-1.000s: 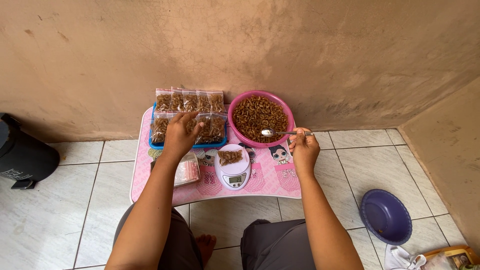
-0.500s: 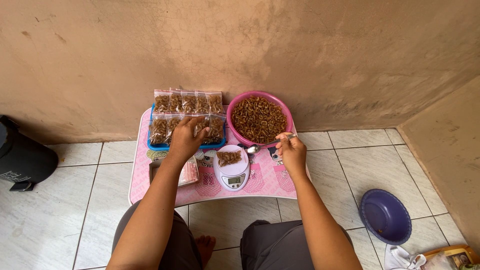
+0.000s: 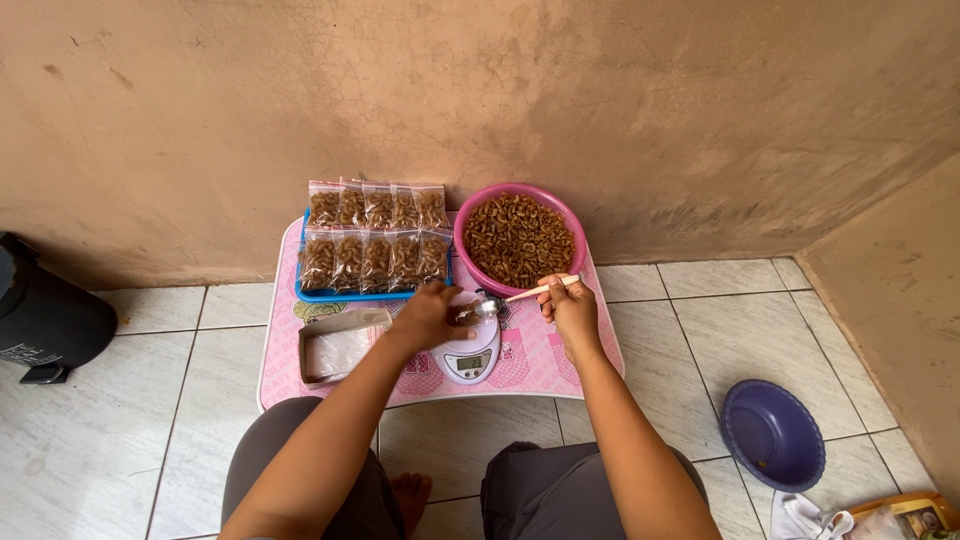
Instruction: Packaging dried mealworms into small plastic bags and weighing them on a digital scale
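A seated person works at a small pink tabletop (image 3: 540,362) set against a tan wall, its near edge just above the knees. The right hand (image 3: 572,308) pinches the pale handle of a metal spoon (image 3: 492,305), whose bowl sits over the white kitchen scale (image 3: 468,352) at the tabletop's near middle. The left hand (image 3: 428,314) rests curled at the far-left edge of the scale, its fingertips meeting the spoon's bowl; what it pinches there, if anything, cannot be told. Just beyond the spoon stands a pink bowl (image 3: 520,238) of brown snack pieces, its far rim close to the wall. Left of it a blue tray (image 3: 372,262) holds two rows of filled clear bags and takes up the tabletop's far-left corner. A box of empty plastic bags (image 3: 342,346) lies near the left edge. Tiled floor opens to both sides: a black bin (image 3: 48,318) far left, a purple bowl (image 3: 772,434) well apart at right.
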